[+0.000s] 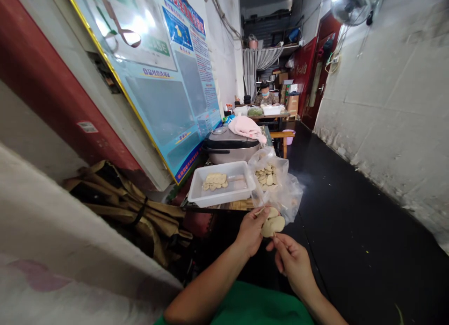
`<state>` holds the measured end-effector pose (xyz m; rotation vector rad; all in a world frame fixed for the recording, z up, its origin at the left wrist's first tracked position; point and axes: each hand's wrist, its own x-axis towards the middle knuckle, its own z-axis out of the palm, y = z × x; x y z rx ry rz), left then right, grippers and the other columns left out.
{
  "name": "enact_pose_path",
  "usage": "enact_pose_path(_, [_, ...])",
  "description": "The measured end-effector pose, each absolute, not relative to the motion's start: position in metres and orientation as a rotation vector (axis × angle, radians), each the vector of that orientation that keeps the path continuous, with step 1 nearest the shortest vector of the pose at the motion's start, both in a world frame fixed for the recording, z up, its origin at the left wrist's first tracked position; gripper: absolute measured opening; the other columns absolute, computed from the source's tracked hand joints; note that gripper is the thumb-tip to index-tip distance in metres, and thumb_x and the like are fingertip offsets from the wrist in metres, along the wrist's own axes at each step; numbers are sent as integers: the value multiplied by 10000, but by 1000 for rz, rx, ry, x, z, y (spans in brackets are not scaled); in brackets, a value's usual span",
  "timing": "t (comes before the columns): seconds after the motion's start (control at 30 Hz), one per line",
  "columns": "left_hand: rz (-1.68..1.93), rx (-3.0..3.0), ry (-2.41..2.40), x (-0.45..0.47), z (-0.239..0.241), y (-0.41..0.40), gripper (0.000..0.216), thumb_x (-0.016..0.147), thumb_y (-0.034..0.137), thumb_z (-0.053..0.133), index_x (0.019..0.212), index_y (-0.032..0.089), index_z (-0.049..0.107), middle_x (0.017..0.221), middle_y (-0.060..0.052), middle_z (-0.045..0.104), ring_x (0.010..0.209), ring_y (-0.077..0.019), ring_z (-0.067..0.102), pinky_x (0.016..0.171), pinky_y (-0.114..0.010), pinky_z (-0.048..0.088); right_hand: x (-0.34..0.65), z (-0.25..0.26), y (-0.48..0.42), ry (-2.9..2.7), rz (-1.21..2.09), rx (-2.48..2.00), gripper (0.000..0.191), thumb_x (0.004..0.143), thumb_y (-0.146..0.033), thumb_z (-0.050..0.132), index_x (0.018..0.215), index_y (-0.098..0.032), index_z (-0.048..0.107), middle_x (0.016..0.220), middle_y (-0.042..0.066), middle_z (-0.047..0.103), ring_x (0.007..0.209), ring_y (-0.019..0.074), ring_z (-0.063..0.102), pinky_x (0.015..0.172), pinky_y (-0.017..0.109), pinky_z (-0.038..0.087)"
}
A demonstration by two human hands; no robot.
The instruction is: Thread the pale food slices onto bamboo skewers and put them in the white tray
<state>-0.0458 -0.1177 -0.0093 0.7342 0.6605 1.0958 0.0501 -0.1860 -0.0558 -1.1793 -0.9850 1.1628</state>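
My left hand [250, 231] is closed on several pale oval slices [272, 226], which look like potato slices and fan out past its fingertips. Just to the right, my right hand [293, 259] pinches the end of a thin skewer [275, 234] against the lowest slice; how far it passes through them I cannot tell. Beyond my hands, a clear plastic bag [289, 198] holds a heap of similar loose slices [268, 176]. A white rectangular tub [247, 168] at the table's near end has grouped slices [214, 181] lying on its left side.
Behind the tub stands a lidded cooker [231, 149] with a pink cloth [245, 127] on it. A person [265, 97] sits at a farther table. Tan folded fabric [140, 213] is at my left beside a poster board [164, 96]. Dark floor [351, 198] stretches right to the wall.
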Motion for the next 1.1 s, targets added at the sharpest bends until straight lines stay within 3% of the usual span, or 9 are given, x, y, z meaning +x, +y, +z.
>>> enact_pose_path(0.17, [989, 805, 623, -57, -9, -113, 403, 683, 291, 743, 1021, 89, 655, 952, -125, 685, 825, -188, 637, 741, -283, 478, 55, -51, -187, -963, 1132, -1157, 298, 823, -438, 592, 741, -152, 619, 370, -83, 448, 285, 20, 269, 310, 157, 169])
enact_pose_path(0.33, [903, 906, 626, -67, -10, -109, 413, 650, 223, 764, 1028, 94, 657, 940, -121, 688, 840, -196, 640, 770, -305, 481, 57, -49, -188, -958, 1158, -1141, 303, 826, -436, 593, 752, -146, 633, 327, -101, 391, 278, 20, 250, 311, 156, 142])
enact_pose_path(0.53, [781, 933, 641, -78, -3, -98, 363, 601, 200, 785, 935, 109, 676, 887, -90, 687, 789, -181, 638, 753, -335, 496, 62, -40, -189, -925, 1292, -1089, 304, 788, -442, 632, 823, -142, 664, 579, -5, 633, 278, -5, 263, 294, 159, 115])
enact_pose_path(0.73, [741, 984, 638, -83, 2, -94, 365, 584, 186, 797, 915, 99, 669, 868, -94, 683, 812, -191, 637, 791, -362, 486, 70, -27, -191, -868, 1416, -1021, 281, 747, -415, 690, 742, -136, 658, 600, -6, 640, 268, -35, 269, 290, 143, 102])
enact_pose_path(0.9, [650, 908, 495, -87, 7, -99, 528, 600, 127, 781, 1103, 156, 622, 1042, -97, 654, 905, -186, 624, 811, -320, 469, 71, -29, -192, -860, 1489, -961, 260, 772, -387, 680, 731, -131, 661, 588, -10, 635, 264, -44, 259, 289, 138, 90])
enact_pose_path(0.97, [676, 888, 473, -86, 10, -103, 524, 645, 175, 764, 1144, 162, 603, 1103, -109, 634, 952, -199, 613, 823, -317, 462, 71, -29, -192, -875, 1514, -942, 257, 775, -387, 677, 737, -133, 664, 600, -4, 645, 267, -39, 272, 288, 139, 99])
enact_pose_path(1.1, [826, 915, 595, -77, 11, -109, 444, 717, 330, 710, 1097, 118, 619, 1032, -135, 661, 914, -220, 626, 809, -346, 469, 68, -29, -192, -894, 1526, -962, 265, 763, -400, 679, 727, -138, 662, 589, -6, 648, 265, -32, 280, 285, 138, 102])
